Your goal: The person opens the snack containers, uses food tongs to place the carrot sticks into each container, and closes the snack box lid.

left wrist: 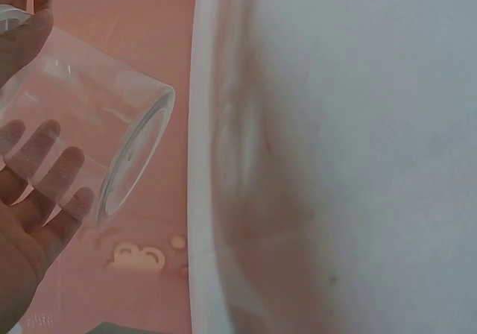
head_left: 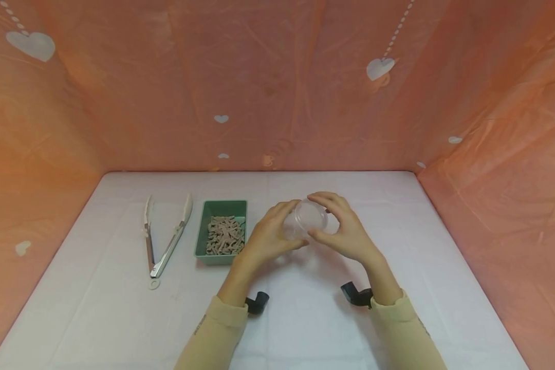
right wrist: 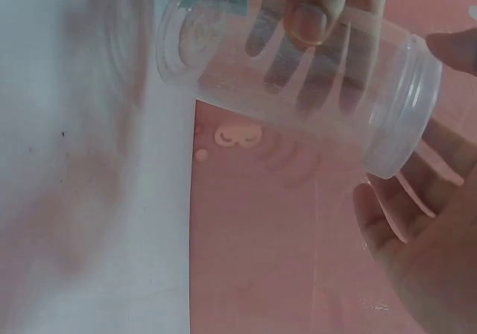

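Observation:
Above the table, both hands hold a clear plastic jar. My left hand grips its body, thumb on one side and fingers on the other, as the right wrist view shows. My right hand holds the whitish translucent lid at the other end, fingers and thumb around its rim. The lid sits on the jar; whether it is loose I cannot tell. In the wrist views the jar is tilted, its round base toward the table, and nothing shows inside it.
Left of the hands stands a green tray with many small brown strips in it. Farther left, spread metal tongs with whitish tips lie on the white table. Orange sheeting with hearts encloses the back and sides.

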`<action>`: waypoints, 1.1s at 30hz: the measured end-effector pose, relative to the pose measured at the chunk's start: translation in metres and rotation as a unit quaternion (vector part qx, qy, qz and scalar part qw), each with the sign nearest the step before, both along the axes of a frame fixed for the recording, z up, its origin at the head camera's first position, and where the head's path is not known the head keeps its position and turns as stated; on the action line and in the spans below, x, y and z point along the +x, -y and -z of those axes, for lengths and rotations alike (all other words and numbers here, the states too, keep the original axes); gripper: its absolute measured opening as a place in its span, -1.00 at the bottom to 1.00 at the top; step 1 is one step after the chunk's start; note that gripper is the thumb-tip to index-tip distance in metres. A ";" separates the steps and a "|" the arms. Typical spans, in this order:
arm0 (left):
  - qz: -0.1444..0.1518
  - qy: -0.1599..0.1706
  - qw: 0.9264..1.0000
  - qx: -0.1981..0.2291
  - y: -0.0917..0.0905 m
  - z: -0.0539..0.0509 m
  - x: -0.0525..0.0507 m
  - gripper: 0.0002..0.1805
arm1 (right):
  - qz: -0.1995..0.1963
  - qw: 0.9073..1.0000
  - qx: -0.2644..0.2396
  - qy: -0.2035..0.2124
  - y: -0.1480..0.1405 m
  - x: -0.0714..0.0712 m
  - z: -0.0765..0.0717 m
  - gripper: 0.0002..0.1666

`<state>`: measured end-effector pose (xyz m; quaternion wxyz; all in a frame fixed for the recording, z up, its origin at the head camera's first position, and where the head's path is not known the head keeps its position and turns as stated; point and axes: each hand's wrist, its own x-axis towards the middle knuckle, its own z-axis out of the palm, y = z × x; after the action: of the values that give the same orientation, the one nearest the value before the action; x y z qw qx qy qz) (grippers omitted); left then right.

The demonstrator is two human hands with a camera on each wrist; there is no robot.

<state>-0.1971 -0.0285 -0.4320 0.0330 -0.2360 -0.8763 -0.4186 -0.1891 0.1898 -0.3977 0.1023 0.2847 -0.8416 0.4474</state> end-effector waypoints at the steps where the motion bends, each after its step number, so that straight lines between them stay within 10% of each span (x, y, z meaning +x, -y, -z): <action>1: 0.000 -0.002 1.000 0.000 0.000 0.000 0.000 0.02 | -0.011 1.000 0.003 0.000 -0.001 0.000 0.000 -0.23; 7: 0.003 -0.012 1.000 0.008 0.000 0.000 -0.001 0.01 | -0.047 0.999 -0.007 -0.002 -0.003 -0.001 0.001 -0.16; 20: 0.013 -0.010 1.000 0.006 -0.003 0.001 0.001 0.00 | 0.063 0.998 -0.023 0.014 0.010 0.001 0.005 -0.24; 33: 0.005 -0.020 1.000 0.000 -0.003 0.002 0.001 0.02 | -0.056 0.998 -0.010 -0.019 0.000 -0.002 0.005 -0.18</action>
<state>-0.1965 -0.0258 -0.4343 0.0482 -0.2483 -0.8745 -0.4138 -0.1907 0.1894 -0.4024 0.0954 0.3392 -0.8177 0.4551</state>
